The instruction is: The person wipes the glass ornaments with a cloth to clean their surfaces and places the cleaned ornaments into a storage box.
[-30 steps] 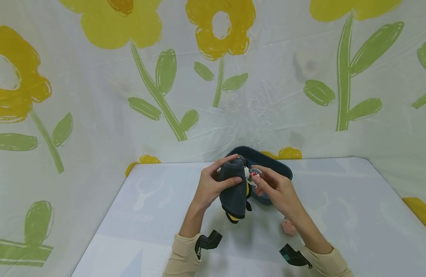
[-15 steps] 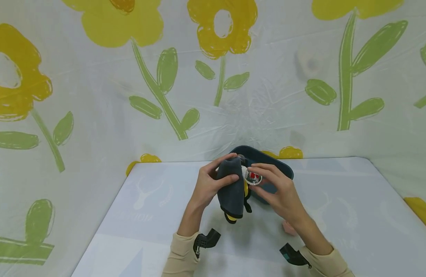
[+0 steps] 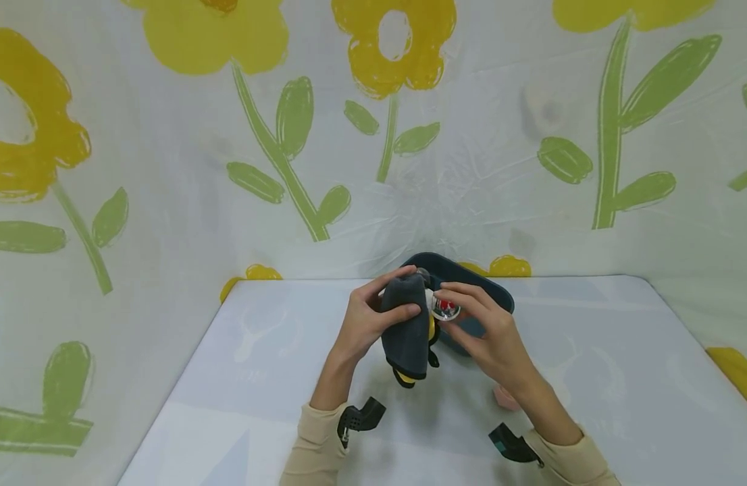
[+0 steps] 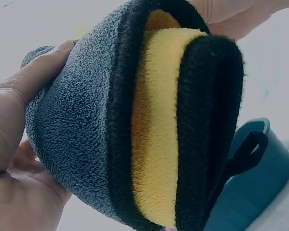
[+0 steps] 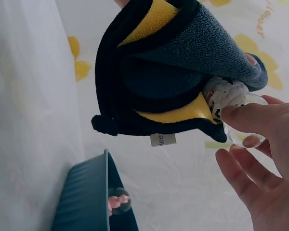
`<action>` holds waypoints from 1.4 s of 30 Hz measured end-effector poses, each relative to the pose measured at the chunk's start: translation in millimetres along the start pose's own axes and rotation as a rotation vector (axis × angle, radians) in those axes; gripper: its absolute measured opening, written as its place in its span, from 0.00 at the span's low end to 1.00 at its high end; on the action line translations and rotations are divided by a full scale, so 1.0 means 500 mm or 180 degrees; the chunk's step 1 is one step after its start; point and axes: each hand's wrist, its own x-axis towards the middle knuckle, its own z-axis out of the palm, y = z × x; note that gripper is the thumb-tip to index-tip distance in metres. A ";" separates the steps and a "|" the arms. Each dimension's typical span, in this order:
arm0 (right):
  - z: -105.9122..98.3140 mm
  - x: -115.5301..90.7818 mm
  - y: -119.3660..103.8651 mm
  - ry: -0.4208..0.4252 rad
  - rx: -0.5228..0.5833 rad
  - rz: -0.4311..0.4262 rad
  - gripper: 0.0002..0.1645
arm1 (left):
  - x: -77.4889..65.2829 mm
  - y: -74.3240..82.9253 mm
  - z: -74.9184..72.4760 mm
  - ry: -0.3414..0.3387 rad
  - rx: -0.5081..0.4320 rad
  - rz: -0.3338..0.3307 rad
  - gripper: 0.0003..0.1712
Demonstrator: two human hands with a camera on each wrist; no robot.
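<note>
My left hand point(image 3: 364, 320) grips a folded towel point(image 3: 406, 337), dark grey outside with yellow layers and black edging. In the left wrist view its thumb presses the grey face of the towel point(image 4: 82, 106). My right hand point(image 3: 492, 331) holds a small snow globe point(image 3: 445, 309) by thumb and fingers, right beside the towel. The right wrist view shows the globe's white patterned base point(image 5: 225, 94) against the towel's folds, partly covered by them, and its clear dome under my fingers. Some red shows inside the globe.
Behind the hands a dark blue bin point(image 3: 498, 295) stands near the table's far edge. In it lies a clear globe with a pink figure point(image 5: 119, 200). A pink object point(image 3: 505, 397) sits on the white table beside my right forearm, partly hidden.
The globe has turned in my right fingers, and more of its red-and-white face shows than a second ago. My left hand keeps the towel in nearly the same place.
</note>
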 end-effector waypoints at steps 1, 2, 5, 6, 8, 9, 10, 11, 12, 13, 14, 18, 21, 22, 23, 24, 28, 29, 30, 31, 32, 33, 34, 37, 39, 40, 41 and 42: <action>0.001 0.000 0.000 0.0008 0.0017 -0.0007 0.38 | 0.001 0.001 -0.001 -0.0005 0.0014 0.0007 0.32; 0.002 0.000 0.000 0.0017 0.0021 -0.0011 0.37 | 0.001 0.002 -0.002 -0.0010 0.0026 0.0013 0.32; 0.003 0.000 -0.001 0.0051 0.0020 0.0015 0.37 | 0.004 0.004 -0.003 -0.0048 0.0040 0.0028 0.33; 0.002 -0.001 -0.001 0.0063 0.0006 0.0028 0.37 | 0.006 0.005 -0.003 -0.0064 0.0049 0.0032 0.33; 0.001 -0.003 -0.002 0.0068 -0.0050 0.0104 0.38 | 0.008 0.005 -0.003 -0.0102 0.0047 0.0042 0.33; 0.000 -0.004 -0.002 0.0059 -0.0074 0.0165 0.38 | 0.009 0.006 -0.003 -0.0115 0.0050 0.0044 0.33; -0.001 -0.005 -0.002 0.0049 -0.0098 0.0233 0.38 | 0.010 0.006 -0.004 -0.0122 0.0062 0.0043 0.32; -0.001 -0.006 -0.002 0.0032 -0.0118 0.0308 0.37 | 0.011 0.007 -0.004 -0.0124 0.0078 0.0041 0.33; -0.002 -0.006 -0.003 0.0018 -0.0145 0.0399 0.37 | 0.012 0.007 -0.004 -0.0125 0.0102 0.0042 0.33; -0.002 -0.006 -0.003 0.0001 -0.0161 0.0506 0.36 | 0.014 0.008 -0.005 -0.0125 0.0114 0.0039 0.33; -0.002 -0.006 -0.003 -0.0021 -0.0169 0.0631 0.34 | 0.015 0.009 -0.005 -0.0121 0.0134 0.0035 0.33; -0.002 -0.003 -0.001 -0.0110 -0.0106 0.1088 0.26 | 0.019 0.013 -0.004 -0.0105 0.0186 0.0041 0.34; -0.003 0.000 0.000 -0.0163 0.0087 0.1346 0.21 | 0.019 0.014 -0.001 -0.0095 0.0213 0.0069 0.34; -0.004 0.001 0.000 -0.0172 0.0137 0.1404 0.20 | 0.018 0.013 -0.001 -0.0090 0.0221 0.0084 0.35; -0.004 0.002 0.001 -0.0186 0.0173 0.1453 0.19 | 0.017 0.013 0.000 -0.0084 0.0230 0.0100 0.35; -0.005 0.003 0.000 -0.0205 0.0216 0.1506 0.19 | 0.016 0.011 0.000 -0.0075 0.0247 0.0117 0.35; -0.006 0.004 -0.001 -0.0308 0.0221 0.1636 0.19 | 0.010 0.009 0.001 -0.0037 0.0237 0.0141 0.35; -0.006 0.004 -0.002 -0.0328 0.0227 0.1656 0.20 | 0.009 0.008 0.002 -0.0033 0.0229 0.0137 0.35; -0.007 0.003 -0.002 -0.0338 0.0233 0.1673 0.20 | 0.009 0.006 0.002 -0.0033 0.0218 0.0131 0.35; -0.007 0.002 -0.002 -0.0342 0.0233 0.1676 0.20 | 0.008 0.005 0.003 -0.0037 0.0205 0.0126 0.35; -0.006 0.001 -0.002 -0.0342 0.0242 0.1679 0.20 | 0.008 0.004 0.003 -0.0040 0.0198 0.0119 0.35; -0.006 0.000 -0.002 -0.0335 0.0249 0.1681 0.20 | 0.007 0.003 0.004 -0.0046 0.0185 0.0112 0.35; -0.006 -0.001 -0.002 -0.0326 0.0259 0.1680 0.20 | 0.007 0.002 0.004 -0.0048 0.0182 0.0105 0.35; -0.005 -0.004 -0.003 -0.0313 0.0268 0.1635 0.21 | 0.005 0.000 0.005 -0.0041 0.0179 0.0084 0.35; -0.005 -0.004 -0.004 -0.0312 0.0285 0.1579 0.23 | 0.006 -0.001 0.004 -0.0035 0.0182 0.0075 0.34; -0.004 -0.004 -0.004 -0.0311 0.0285 0.1534 0.24 | 0.006 -0.002 0.003 -0.0030 0.0174 0.0072 0.34; -0.004 -0.004 -0.004 -0.0310 0.0280 0.1477 0.25 | 0.006 -0.002 0.002 -0.0027 0.0176 0.0070 0.33; -0.004 -0.005 -0.003 -0.0305 0.0269 0.1404 0.27 | 0.006 -0.003 0.001 -0.0025 0.0176 0.0070 0.33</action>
